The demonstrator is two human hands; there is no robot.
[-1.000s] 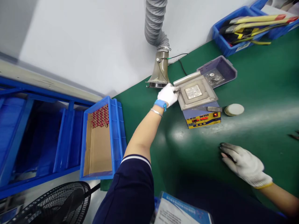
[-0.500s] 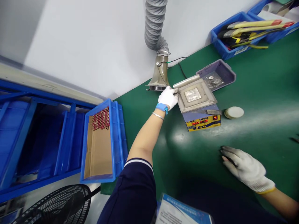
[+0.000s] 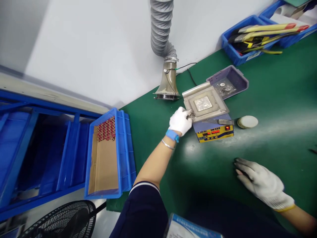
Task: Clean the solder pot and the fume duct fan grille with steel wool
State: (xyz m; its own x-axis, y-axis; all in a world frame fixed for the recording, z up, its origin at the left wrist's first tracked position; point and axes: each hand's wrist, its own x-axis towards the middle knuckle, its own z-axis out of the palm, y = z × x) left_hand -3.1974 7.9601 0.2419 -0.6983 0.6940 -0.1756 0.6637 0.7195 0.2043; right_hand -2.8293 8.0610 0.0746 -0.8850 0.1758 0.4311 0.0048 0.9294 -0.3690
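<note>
My left hand [image 3: 180, 121], in a white glove with dirty fingertips, is at the left edge of a solder pot [image 3: 214, 134]. Its fingers are curled together against the front left corner of the pot's metal tray [image 3: 218, 107]; whatever they may hold is hidden. A square of shiny solder [image 3: 203, 103] lies in the middle of the tray. Across the tray's front edge rests a flat scraper-like blade [image 3: 226, 122]. My right hand [image 3: 262, 181], also gloved, lies on the green table with its fingers stretched out and nothing in them.
Behind the pot is a purple bin [image 3: 234, 81] with metal scraps. A round white-topped tin [image 3: 248, 121] stands right of it. The fume hood [image 3: 167, 82] hangs at the back. A blue crate [image 3: 119, 165] with small red-and-brass parts sits left; a blue tool box [image 3: 237, 59] is back right.
My left hand has slid toward me along the left side of the tray, from near the hood to the front corner. My right hand has hardly moved. The view shifted slightly.
</note>
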